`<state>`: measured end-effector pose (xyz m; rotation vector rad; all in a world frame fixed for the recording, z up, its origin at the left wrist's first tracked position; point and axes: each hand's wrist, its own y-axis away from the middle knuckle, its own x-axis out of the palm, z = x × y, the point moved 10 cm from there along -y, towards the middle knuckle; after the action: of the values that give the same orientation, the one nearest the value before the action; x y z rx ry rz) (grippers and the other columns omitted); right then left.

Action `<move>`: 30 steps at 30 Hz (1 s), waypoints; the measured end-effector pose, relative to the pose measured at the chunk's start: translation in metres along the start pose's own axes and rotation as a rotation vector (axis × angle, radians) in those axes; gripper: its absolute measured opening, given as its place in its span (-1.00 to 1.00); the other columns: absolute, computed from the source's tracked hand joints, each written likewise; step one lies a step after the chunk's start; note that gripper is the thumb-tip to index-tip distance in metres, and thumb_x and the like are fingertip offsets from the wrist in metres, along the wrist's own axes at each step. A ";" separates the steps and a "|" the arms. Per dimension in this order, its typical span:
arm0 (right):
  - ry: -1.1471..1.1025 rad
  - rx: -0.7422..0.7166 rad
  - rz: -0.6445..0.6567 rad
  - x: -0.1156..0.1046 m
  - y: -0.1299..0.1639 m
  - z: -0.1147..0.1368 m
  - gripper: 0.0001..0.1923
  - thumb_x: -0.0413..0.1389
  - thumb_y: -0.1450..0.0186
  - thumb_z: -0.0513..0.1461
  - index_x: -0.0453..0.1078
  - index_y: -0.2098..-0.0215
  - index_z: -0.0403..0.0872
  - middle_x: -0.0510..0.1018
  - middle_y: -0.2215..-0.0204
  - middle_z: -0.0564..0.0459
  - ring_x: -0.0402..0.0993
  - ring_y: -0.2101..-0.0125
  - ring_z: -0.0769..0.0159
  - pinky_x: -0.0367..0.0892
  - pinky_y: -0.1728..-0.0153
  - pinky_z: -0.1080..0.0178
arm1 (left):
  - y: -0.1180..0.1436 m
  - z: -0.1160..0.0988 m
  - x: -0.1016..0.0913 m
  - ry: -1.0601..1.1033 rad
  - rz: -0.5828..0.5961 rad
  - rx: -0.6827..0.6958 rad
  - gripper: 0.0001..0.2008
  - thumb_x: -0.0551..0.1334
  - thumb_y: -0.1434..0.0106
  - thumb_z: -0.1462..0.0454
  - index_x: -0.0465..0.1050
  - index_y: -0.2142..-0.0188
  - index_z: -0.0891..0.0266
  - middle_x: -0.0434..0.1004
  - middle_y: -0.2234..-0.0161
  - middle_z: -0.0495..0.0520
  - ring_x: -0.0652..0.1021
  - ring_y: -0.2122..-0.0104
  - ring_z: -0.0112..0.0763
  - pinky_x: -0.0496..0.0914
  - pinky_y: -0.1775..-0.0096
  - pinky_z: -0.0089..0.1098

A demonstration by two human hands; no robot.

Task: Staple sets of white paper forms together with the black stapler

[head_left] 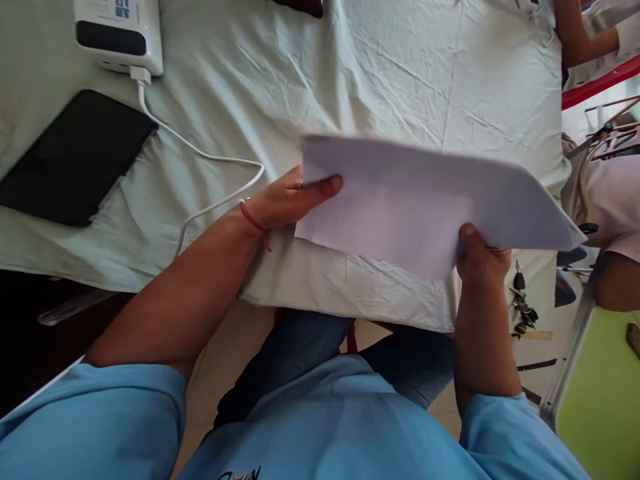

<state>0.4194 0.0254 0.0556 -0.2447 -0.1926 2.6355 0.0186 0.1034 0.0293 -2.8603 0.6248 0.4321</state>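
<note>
A wide table covered with a pale green, wrinkled cloth [400, 73] fills most of the view. Above its near edge the person holds a large white sheet of paper [410, 200], which looks folded and a little blurred; it is lifted off the cloth and tilted, with its long side running from left to right.

On the left part of the cloth lies a flat black rectangular tablet [75, 157], well apart from the paper. Behind it, at the far edge, stands a white power bank with a dark display panel [120, 33]. A thin white cable [200, 155] goes from it across the cloth and passes near the left wrist.

The left hand [287, 200] grasps the left edge of the paper: the thumb is pressed on top and the other fingers are hidden under the sheet. A red thread bracelet [253, 221] is around this wrist. The right hand [480, 260] pinches the lower right part of the paper, thumb on top, fingers behind it.

Just beside the right hand, at the table edge, hangs a small bunch of dark keys [523, 307].
</note>
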 end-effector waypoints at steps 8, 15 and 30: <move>0.110 0.296 0.093 -0.022 0.018 -0.008 -0.45 0.81 0.06 -0.01 0.78 0.20 0.06 0.91 0.19 0.00 0.89 0.13 0.00 0.88 0.05 0.01 | -0.012 0.016 0.008 0.075 0.063 -0.039 -0.68 0.40 -0.64 -0.02 0.67 -0.03 0.19 0.62 0.44 0.00 0.58 0.51 -0.34 0.52 0.43 -0.35; 0.247 0.676 0.215 -0.041 0.049 -0.046 -0.41 0.85 0.11 0.11 0.80 0.28 0.07 0.87 0.37 0.03 0.78 0.44 0.05 0.70 0.47 0.09 | -0.017 0.013 0.010 -0.084 0.041 -0.046 -0.79 0.32 -0.46 0.17 0.73 0.09 0.17 0.62 0.49 -0.08 0.53 0.50 -0.41 0.41 0.33 -0.35; 0.292 0.512 0.197 -0.054 -0.038 -0.066 -0.29 0.81 0.12 0.22 0.82 0.17 0.07 0.82 0.41 0.06 0.63 0.49 0.15 0.54 0.54 0.14 | -0.034 0.007 0.018 -0.432 -0.050 -0.061 -0.86 0.40 -0.36 0.30 0.77 0.14 0.13 0.83 0.30 0.05 0.80 0.18 -0.08 0.65 -0.03 -0.16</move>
<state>0.4968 0.0393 0.0058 -0.4823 0.6227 2.6886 0.0470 0.1287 0.0208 -2.6959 0.4630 1.0362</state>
